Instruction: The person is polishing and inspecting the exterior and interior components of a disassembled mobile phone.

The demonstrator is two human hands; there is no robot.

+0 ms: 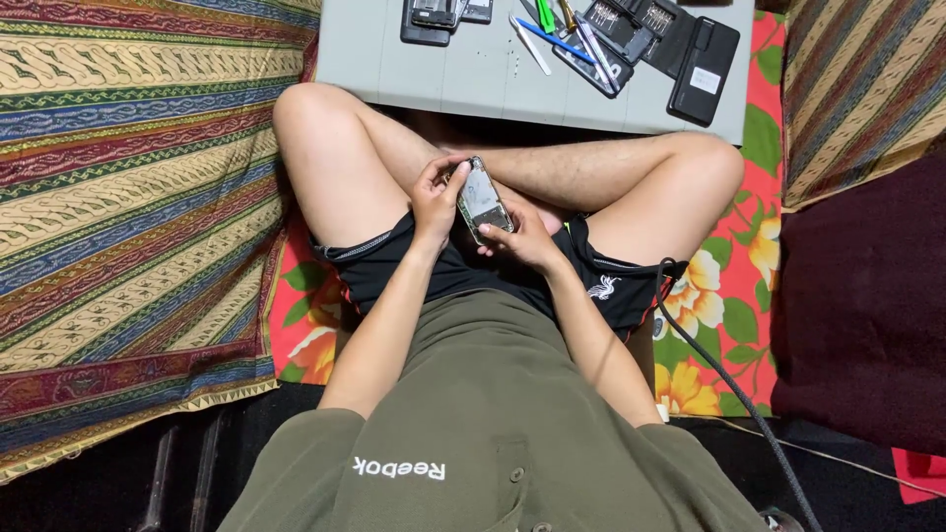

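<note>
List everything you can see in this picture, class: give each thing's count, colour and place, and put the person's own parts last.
opened phone: one, silvery with dark insides, held over the lap between both hands
low table: one, pale grey, ahead of the knees
phone parts: a few, dark, table's far left edge
hand tools: several, blue, white, green and yellow, table's middle
tool case: one, black, table's right part
black phone: one, lying flat at the table's right end
striped cloths: multicoloured, left and upper right
floral mat: red with yellow flowers, under the legs
cable: one, dark, lower right
left hand: gripping the phone's left edge
right hand: supporting the phone from below
</note>
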